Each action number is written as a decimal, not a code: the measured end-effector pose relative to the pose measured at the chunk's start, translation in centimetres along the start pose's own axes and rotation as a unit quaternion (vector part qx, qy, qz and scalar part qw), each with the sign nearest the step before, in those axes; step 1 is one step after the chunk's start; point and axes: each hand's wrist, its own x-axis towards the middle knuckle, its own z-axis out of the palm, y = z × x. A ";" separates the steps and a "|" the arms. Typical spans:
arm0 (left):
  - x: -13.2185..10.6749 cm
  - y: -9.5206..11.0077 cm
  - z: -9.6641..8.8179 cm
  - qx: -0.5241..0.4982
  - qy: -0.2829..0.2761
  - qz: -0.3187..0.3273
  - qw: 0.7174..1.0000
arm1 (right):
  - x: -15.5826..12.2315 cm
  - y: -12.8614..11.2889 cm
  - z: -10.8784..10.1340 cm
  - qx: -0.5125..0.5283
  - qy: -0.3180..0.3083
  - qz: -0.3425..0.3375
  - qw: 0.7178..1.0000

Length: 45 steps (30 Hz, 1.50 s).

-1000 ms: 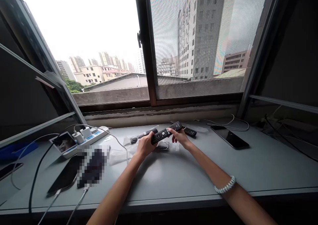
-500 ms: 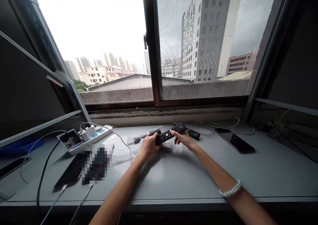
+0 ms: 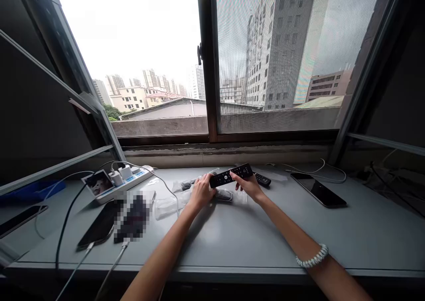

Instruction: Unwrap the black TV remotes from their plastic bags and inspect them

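A black remote control [image 3: 236, 174] is held up above the desk, its button side towards me and its right end tilted up. My left hand [image 3: 202, 190] grips the left end, fingers closed round it. From the right, my right hand [image 3: 249, 186] has one digit pressed on the buttons, the other fingers curled below the lower edge; part of its grip is hidden. Behind it a second black remote control [image 3: 262, 179] lies on the desk, partly covered. Under and beside my hands is clear plastic wrapping [image 3: 166, 207], and a dark wrapped object [image 3: 223, 195] lies just below the held remote.
On the left, a white power strip [image 3: 128, 182] carries plugs, with a small picture [image 3: 99, 184] leaning there. A black phone [image 3: 99, 225] on a cable lies near a pixelated object [image 3: 133, 219]. Another phone [image 3: 318, 190] lies right. Cables cross the desk [image 3: 252, 239] on the left.
The remote has turned to a flatter angle, its face more towards me. Both hands stay on it. The whole view has shifted slightly.
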 end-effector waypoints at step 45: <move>-0.2 0.7 0.0 0.066 -0.003 -0.086 0.994 | -1.0 -0.8 0.1 -0.178 0.036 -0.065 0.981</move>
